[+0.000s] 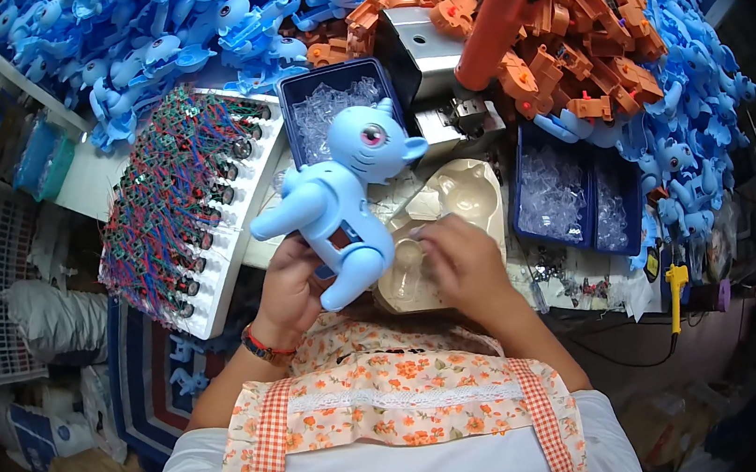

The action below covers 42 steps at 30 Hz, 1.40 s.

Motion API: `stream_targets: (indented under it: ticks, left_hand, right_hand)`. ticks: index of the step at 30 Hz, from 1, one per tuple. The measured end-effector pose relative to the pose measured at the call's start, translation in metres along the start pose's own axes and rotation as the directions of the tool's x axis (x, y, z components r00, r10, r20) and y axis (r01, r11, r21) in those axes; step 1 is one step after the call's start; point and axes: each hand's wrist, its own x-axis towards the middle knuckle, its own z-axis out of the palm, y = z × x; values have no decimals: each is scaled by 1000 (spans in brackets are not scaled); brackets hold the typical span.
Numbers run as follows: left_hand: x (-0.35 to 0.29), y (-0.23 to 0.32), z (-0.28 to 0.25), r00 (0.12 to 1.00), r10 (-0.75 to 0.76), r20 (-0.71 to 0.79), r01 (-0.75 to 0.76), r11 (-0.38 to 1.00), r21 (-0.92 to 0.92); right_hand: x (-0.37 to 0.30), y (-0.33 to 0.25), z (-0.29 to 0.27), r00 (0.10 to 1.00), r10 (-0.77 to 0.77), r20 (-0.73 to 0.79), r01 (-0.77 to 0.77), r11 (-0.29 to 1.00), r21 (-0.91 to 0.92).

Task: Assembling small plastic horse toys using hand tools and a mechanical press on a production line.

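Note:
My left hand (294, 284) grips a light blue plastic toy unicorn (362, 224) by its rear side. The toy is tilted, its horned head up and to the right, with a rectangular opening showing in its body. Just right of it, my right hand (464, 258) hovers over a beige moulded holder (476, 191) with rounded hollows. Its fingers are curled together, slightly blurred; whatever they may pinch is hidden. Behind the toy's head stands a dark blue bin (289, 105) of clear plastic pieces.
A white foam tray (216, 303) bears wired electronic parts at left. Blue toy shells (176, 48) and orange plastic housings (597, 58) are heaped behind. An orange post-like tool (502, 18) rises above a metal press (458, 122). Two more bins (592, 238) stand at right.

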Motion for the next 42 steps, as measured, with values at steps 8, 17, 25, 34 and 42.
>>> stream_targets:
  ticks: [8,17,25,34,42]
  left_hand:
    - [2,-1,29,992,-123,22,114,962,247]
    - [-1,-3,45,990,-138,-23,138,935,326]
    - [-3,-11,47,989,-112,-92,138,924,356]
    - [-17,-16,56,992,-57,-113,94,926,365]
    - [-26,-34,44,977,142,157,-197,884,424]
  right_hand:
    - [-4,-1,-42,937,340,74,-263,552,792]
    - [0,-15,-35,961,236,142,-224,370,902]
    - [-1,-28,-25,908,387,160,-301,340,891]
    - [-8,-36,-22,955,234,-181,-64,761,645]
    - [-26,-37,-12,900,432,57,-256,420,870]
